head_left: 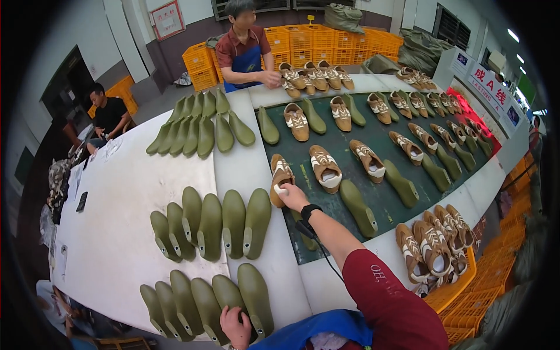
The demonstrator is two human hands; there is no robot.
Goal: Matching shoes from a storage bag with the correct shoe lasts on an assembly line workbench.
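Two hands: both belong to the person wearing the camera, one on a shoe, one on a last.
Right hand (290,195): stretched forward from a dark red sleeve, a black band at the wrist, fingers closed over the heel end of a tan and white shoe upper (280,179).
Shoe upper: lies at the near left edge of the dark green conveyor belt (326,140), toe pointing away, already fitted on a last.
Left hand (235,326): low at the bottom edge, fingers curled around the near end of an olive green shoe last (255,298).
Near row of lasts (192,306): five or so lie side by side on the white table (116,204), the gripped one at the right end.
Middle row of lasts (213,224): six more, packed close, just left of the belt.
Far row of lasts (198,128): a fan of green lasts further up the table.
Belt load: lasted shoes (325,168) alternate with bare green lasts (358,207) along its length.
Orange crate (452,291): at the right, heaped with finished uppers.
Co-worker (245,49): stands at the far end in a blue apron, hands on shoes there.
Seated person (108,116): at the far left, well apart.
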